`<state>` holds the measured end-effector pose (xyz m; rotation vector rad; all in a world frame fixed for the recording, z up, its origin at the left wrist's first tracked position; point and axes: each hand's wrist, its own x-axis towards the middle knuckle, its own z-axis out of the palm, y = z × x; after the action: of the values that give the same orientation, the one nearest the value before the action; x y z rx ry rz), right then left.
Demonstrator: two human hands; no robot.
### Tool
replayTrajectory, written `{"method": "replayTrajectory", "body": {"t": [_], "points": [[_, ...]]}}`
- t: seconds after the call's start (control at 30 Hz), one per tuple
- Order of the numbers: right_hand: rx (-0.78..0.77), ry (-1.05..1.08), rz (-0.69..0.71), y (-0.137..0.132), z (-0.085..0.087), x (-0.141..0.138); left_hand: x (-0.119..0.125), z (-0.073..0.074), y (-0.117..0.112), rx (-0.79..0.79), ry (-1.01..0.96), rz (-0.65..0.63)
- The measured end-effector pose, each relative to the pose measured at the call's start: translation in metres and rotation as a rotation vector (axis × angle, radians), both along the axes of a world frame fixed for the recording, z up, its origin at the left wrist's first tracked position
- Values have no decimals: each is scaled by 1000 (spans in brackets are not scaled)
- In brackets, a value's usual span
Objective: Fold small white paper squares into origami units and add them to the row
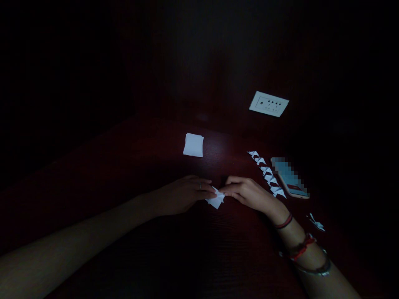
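A small piece of white folded paper (215, 201) lies on the dark red table between my hands, with pointed flaps sticking out. My left hand (187, 193) holds it down from the left, fingertips on its upper edge; a ring shows on one finger. At the paper's right corner, my right hand (246, 192) pinches with thumb and index finger, the other fingers curled. How the folds run beneath the fingertips is hidden.
A stack of square white paper sheets (193, 145) lies farther back. Right of my right hand are a row of folded paper pieces (267, 172), a phone (288, 176) and a paper crane-like figure (317, 223). A power socket (269, 104) is on the wall. The surroundings are very dark.
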<state>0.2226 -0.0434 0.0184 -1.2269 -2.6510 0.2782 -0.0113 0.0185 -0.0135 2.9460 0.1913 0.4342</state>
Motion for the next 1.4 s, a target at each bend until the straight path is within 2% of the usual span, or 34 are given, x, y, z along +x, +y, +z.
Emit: {"method": "replayTrajectory", "body": {"t": [0.67,1.07,1.4], "points": [[-11,193,-132,8,-15,-12,3,1,-2,39,16,12],[-23,231,-185,10,-14,-15,6,4,-4,39,-5,6],[-37,252,-193,9,-13,-17,6,-1,-2,10,-11,11]]}}
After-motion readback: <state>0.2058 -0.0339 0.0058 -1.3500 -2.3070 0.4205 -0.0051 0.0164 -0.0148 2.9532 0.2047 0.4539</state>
